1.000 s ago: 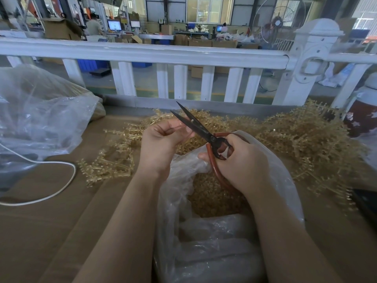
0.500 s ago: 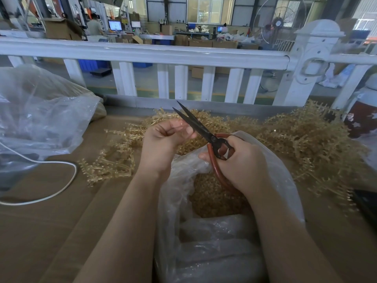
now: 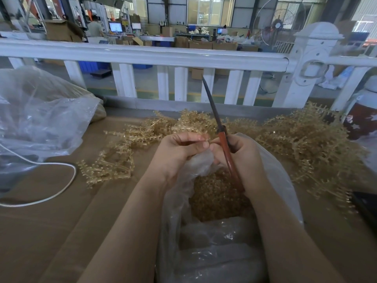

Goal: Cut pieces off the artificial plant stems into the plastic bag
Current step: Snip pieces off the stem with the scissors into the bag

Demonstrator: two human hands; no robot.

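Over the open plastic bag [image 3: 281,180], a short bare stem stub [image 3: 204,141] is being pinched between the thumb and curled fingers of the left hand [image 3: 181,152], while the scissors [image 3: 221,135] are being gripped around their red handles by the right hand [image 3: 244,160]. A second ago the blades were being held apart and angled toward the left hand; now they are being held closed, swung upright and pointing away toward the white railing [image 3: 142,56]. This is being read as a cut just completed, with the piece likely dropped among the golden cut pieces [image 3: 214,197] already being collected in the bag. What is being kept in the left fingers looks spent, so a fresh stem is probably being called for from the pile of artificial plant stems [image 3: 306,144] lying on the brown table [image 3: 61,221] just behind the bag, with more sprigs to its left. Much of that pile is being left uncut, so the task is being judged well short of finished.

No brand, label or legible writing is being shown on the scissors or the bag; the distant monitor screens are too small to be read
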